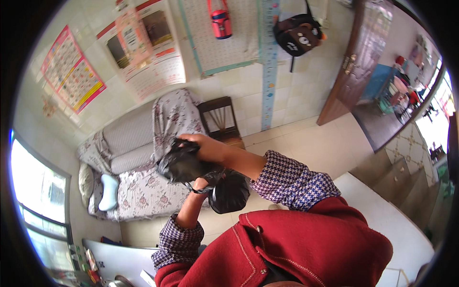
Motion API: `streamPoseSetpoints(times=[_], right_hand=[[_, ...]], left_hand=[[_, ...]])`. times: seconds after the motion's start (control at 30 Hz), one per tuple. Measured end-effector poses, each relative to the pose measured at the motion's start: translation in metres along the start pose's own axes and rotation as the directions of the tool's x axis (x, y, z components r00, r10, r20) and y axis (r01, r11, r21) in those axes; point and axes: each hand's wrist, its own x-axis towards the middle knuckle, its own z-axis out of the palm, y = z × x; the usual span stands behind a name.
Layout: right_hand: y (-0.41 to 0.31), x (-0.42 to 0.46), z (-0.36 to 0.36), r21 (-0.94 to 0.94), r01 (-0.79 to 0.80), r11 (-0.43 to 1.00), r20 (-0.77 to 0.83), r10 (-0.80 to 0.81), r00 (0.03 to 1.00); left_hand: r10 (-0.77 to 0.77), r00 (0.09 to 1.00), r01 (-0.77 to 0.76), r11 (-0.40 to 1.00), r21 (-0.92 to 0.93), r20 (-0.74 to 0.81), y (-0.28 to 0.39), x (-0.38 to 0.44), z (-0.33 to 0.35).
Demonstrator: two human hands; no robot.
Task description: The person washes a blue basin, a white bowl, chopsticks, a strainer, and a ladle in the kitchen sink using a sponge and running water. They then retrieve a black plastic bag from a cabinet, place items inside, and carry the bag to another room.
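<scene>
My right hand (209, 147) grips the bunched top of a thin black plastic bag (179, 166), held up at chest height. Below it, my left hand (200, 183) reaches up against the same bag, with black plastic looped across the wrist. Its fingers are hidden by the plastic, so their hold cannot be made out. A second black plastic bag (229, 193), rounded and bulging, hangs just beneath my right forearm and beside my left wrist. What it hangs from is covered by the hands. The contents of both bags are out of sight.
Beyond the hands stands a sofa (143, 195) with a flowered cover, beside a dark wooden chair (218, 114). A white tabletop (373, 208) lies to my right, another white surface (125, 256) at lower left. A brown door (358, 68) stands ajar; steps (405, 179) are at right.
</scene>
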Motion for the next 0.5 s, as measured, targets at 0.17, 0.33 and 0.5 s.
streamPoseSetpoints(times=[0.17, 0.33, 0.5], right_hand=[[-0.03, -0.092, -0.049, -0.23, 0.059, 0.972, -0.221, -0.111, 0.969], [-0.019, -0.218, -0.088, -0.939, -0.051, 0.34, -0.129, -0.211, 0.969], [0.007, -0.328, -0.08, -0.956, -0.275, -0.101, -0.268, -0.074, 0.96]], left_hand=[[0.019, 0.96, -0.116, 0.936, -0.333, -0.281, -0.024, 0.068, 0.076], [-0.288, 0.957, 0.111, 0.474, -0.874, -0.035, -0.008, 0.128, 0.169], [-0.085, 0.898, 0.433, 0.004, -0.901, 0.431, 0.023, 0.158, 0.269]])
